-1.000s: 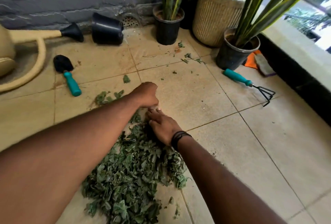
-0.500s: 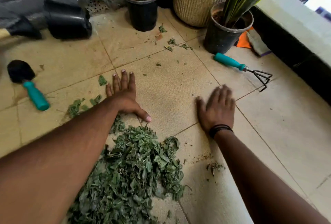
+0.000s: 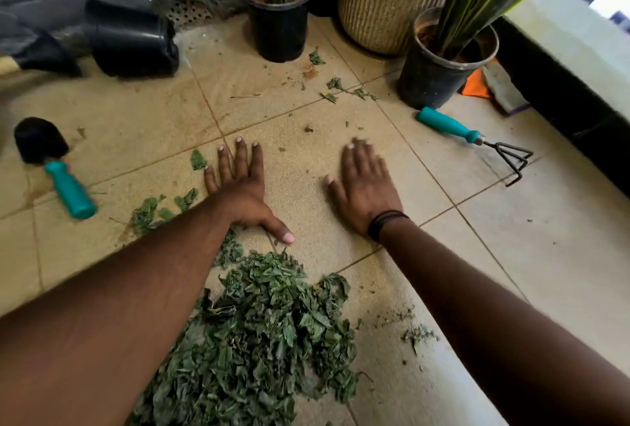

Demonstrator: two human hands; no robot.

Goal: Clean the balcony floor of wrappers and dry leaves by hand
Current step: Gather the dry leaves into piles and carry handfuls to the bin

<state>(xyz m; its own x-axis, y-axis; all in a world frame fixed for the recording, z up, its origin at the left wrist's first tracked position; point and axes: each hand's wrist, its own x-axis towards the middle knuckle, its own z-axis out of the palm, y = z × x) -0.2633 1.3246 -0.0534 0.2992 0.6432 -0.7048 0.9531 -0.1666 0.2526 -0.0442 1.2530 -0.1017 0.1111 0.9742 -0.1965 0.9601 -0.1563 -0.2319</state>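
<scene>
**Both palms flat on the tiles, leaf pile right behind them**

Left hand (image 3: 240, 187) and right hand (image 3: 366, 190) lay spread flat on the tiled floor (image 3: 511, 255), fingers straight, holding nothing. The big leaf pile (image 3: 259, 333) sat just behind them, near the left thumb. A few loose scraps (image 3: 335, 84) were lying well ahead, between the two black plant pots.

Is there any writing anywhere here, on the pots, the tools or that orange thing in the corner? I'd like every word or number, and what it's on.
None: no word, number, brand or sign can be read anywhere.
Black plastic plant pots: plain.
Teal-handled hand rake and teal-handled black trowel: no marking visible.
Orange cloth by the wall: mostly hidden, no print shows.
</scene>
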